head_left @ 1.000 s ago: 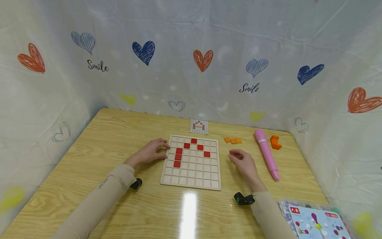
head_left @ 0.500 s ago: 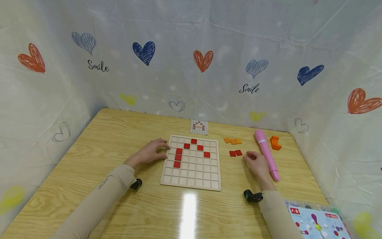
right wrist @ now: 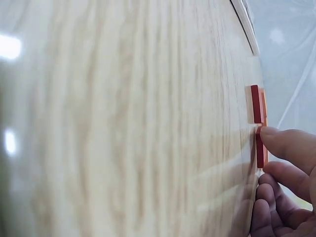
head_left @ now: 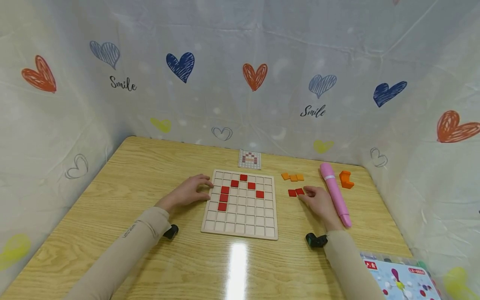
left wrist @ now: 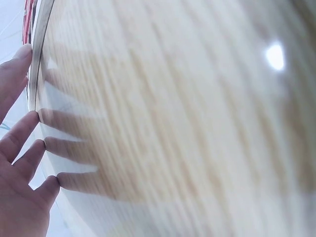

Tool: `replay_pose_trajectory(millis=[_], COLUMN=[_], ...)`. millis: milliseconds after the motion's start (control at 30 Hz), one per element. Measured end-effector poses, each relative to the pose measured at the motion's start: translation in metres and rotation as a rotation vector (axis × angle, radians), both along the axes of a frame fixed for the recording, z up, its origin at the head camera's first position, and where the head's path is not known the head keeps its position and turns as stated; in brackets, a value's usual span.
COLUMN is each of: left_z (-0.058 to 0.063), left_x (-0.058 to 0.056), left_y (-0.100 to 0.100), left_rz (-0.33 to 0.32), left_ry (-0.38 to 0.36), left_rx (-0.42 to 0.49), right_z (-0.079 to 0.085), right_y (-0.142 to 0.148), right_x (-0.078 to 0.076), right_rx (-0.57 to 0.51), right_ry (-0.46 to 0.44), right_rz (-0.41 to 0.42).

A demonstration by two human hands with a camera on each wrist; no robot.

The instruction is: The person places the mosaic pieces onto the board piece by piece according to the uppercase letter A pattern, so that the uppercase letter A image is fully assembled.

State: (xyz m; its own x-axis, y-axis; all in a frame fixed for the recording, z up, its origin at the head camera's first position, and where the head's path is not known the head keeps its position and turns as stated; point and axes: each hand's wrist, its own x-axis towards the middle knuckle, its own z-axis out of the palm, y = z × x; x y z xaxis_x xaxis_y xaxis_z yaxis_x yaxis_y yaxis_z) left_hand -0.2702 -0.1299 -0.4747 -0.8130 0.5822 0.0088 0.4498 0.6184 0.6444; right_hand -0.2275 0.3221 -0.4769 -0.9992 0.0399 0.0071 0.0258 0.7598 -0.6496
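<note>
So the thing to look at is the right red tile (head_left: 299, 191): it lies flat on the surface (head_left: 180, 266), right at the right hand's (head_left: 320, 204) fingertips, on the side toward the wooden board (head_left: 241, 216). Right hand's the near one by miles. Its thumb and a finger look to be pinching that tile at two ends in the right wrist view. The left red tile (head_left: 292, 193) sits just beside it, so the pair makes a short row roughly along the surface's far edge (each one's square, so no real long axis on its own). Left hand (head_left: 187, 191) is well apart from the other, fingers relaxed, tips touching the board's left edge.

As for what's in what: the board's square compartments hold seven red tiles, one apiece, and plenty are bare. Three orange tiles (head_left: 293, 178) lie loose nearer the far edge. By the right edge, toward the near side, there's a plastic box (head_left: 406, 277), but its picture sheet hides most of the contents.
</note>
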Motion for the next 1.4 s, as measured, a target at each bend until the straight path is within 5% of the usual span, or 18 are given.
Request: replay_pose_trajectory(millis=[600, 1400], left_z=[0.0007, -0.0004], left_x=[0.0013, -0.0001], left_y=[-0.0003, -0.0002], left_rz=[-0.006, 0.0], left_ry=[0.001, 0.0], left_rx=[0.002, -0.006], right_z=[-0.002, 0.0001], right_y=[-0.0043, -0.0066], right_x=[-0.0021, 0.0033], right_rx=[0.03, 0.096], right_ry=[0.03, 0.136], right_rz=[-0.016, 0.072])
